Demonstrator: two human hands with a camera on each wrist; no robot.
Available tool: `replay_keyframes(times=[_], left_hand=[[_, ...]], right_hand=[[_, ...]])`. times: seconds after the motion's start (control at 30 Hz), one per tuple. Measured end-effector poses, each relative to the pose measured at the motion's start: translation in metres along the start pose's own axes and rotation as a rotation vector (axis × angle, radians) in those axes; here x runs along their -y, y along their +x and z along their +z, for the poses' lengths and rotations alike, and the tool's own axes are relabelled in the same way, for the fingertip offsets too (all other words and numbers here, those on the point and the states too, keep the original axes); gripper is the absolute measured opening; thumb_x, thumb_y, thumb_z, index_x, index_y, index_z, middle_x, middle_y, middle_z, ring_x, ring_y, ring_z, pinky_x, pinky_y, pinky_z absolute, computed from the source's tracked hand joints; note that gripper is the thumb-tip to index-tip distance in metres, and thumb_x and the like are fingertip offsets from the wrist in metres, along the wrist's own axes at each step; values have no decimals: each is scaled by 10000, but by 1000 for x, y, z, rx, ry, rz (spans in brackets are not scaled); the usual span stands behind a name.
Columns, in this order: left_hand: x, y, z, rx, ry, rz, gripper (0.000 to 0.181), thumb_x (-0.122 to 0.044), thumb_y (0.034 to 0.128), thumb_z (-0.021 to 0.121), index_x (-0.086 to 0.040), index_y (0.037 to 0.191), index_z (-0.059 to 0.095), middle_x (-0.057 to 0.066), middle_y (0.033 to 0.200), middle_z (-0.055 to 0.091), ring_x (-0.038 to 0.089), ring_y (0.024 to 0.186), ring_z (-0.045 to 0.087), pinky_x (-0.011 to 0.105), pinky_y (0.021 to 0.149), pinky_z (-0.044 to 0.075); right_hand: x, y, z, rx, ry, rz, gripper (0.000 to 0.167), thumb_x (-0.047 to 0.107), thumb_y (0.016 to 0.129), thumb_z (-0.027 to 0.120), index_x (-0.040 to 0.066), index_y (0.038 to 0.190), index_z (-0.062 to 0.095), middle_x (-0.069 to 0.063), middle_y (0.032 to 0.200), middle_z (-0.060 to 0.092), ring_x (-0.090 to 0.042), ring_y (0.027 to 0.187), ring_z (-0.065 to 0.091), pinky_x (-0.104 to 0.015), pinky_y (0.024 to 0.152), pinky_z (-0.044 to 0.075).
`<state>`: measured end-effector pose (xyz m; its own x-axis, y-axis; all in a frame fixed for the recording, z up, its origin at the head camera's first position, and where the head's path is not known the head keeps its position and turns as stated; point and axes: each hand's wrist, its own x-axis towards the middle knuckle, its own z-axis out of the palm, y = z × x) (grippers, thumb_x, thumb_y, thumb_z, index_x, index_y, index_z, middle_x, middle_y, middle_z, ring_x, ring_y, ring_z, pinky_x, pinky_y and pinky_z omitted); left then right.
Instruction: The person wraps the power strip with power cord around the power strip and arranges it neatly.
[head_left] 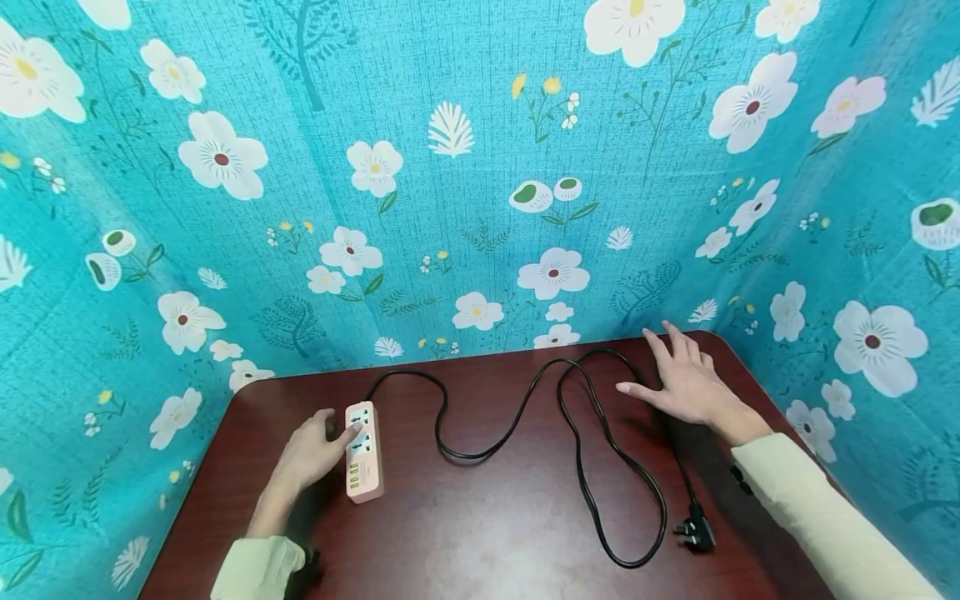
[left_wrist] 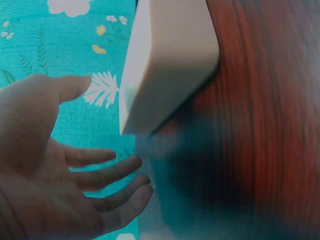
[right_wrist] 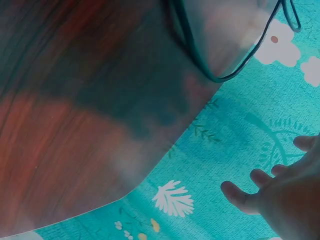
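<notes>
A pink power strip (head_left: 365,479) with white socket faces lies on the left of the table, its cord end toward the back. My left hand (head_left: 306,450) is beside its left side, the thumb reaching over the sockets. In the left wrist view the fingers (left_wrist: 107,202) are spread and loosely bent, apart from the strip (left_wrist: 175,55). My right hand (head_left: 686,385) hovers with spread fingers near the table's back right, above part of the black cable (head_left: 577,433); it holds nothing. The cable's black plug (head_left: 699,532) lies at the front right, prongs pointing left.
The dark red-brown wooden table (head_left: 465,533) has rounded back corners. A turquoise flowered cloth (head_left: 450,208) hangs behind it and along both sides. Cable loops spread over the table's middle and right.
</notes>
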<state>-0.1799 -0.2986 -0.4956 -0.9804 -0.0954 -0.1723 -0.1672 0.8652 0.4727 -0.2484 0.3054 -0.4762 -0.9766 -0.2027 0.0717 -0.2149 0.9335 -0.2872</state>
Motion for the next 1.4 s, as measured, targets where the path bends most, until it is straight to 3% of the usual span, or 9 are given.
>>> replay_keyframes(times=[0.23, 0.47, 0.63, 0.8, 1.13, 1.4], left_hand=[[-7, 0, 4, -8, -42, -67, 811, -487, 1010, 615, 119, 1504, 397, 341, 1352, 596, 415, 1146, 615, 622, 1005, 528], [-10, 0, 11, 9, -36, -97, 766, -551, 1004, 604, 124, 1356, 519, 232, 1062, 642, 299, 919, 613, 419, 754, 533], [-15, -2, 17, 0, -58, -113, 765, -553, 998, 609, 140, 1313, 541, 236, 1036, 634, 302, 906, 618, 421, 742, 548], [-18, -3, 22, -23, -82, -147, 802, -676, 937, 638, 91, 1166, 579, 202, 942, 616, 272, 801, 616, 344, 606, 505], [-28, -7, 30, 25, -43, -189, 982, -772, 843, 683, 102, 1251, 503, 236, 1044, 558, 296, 816, 565, 355, 608, 453], [-34, -6, 28, 44, -6, -195, 734, -529, 878, 783, 85, 1184, 524, 233, 1023, 537, 306, 799, 574, 356, 596, 465]], right_hand=[[11, 2, 1, -17, 6, -32, 1124, 771, 894, 628, 56, 1656, 214, -314, 1709, 92, -595, 1522, 155, -808, 1117, 182], [21, 1, 5, -21, 23, -48, 1100, 767, 897, 628, 51, 1646, 258, -312, 1702, 123, -579, 1518, 168, -803, 1134, 186], [28, 0, 7, -22, 38, -59, 1063, 752, 905, 634, 58, 1634, 292, -304, 1698, 146, -566, 1526, 168, -801, 1151, 173], [39, -1, 9, -36, 50, -88, 1007, 720, 919, 644, 55, 1612, 341, -295, 1684, 191, -551, 1520, 194, -800, 1154, 183], [62, -5, 17, -48, 80, -135, 934, 702, 919, 661, 55, 1557, 445, -228, 1647, 300, -462, 1510, 262, -729, 1155, 269], [79, -9, 28, -37, 126, -174, 889, 667, 940, 660, 47, 1546, 462, -233, 1634, 321, -455, 1498, 277, -753, 1149, 279]])
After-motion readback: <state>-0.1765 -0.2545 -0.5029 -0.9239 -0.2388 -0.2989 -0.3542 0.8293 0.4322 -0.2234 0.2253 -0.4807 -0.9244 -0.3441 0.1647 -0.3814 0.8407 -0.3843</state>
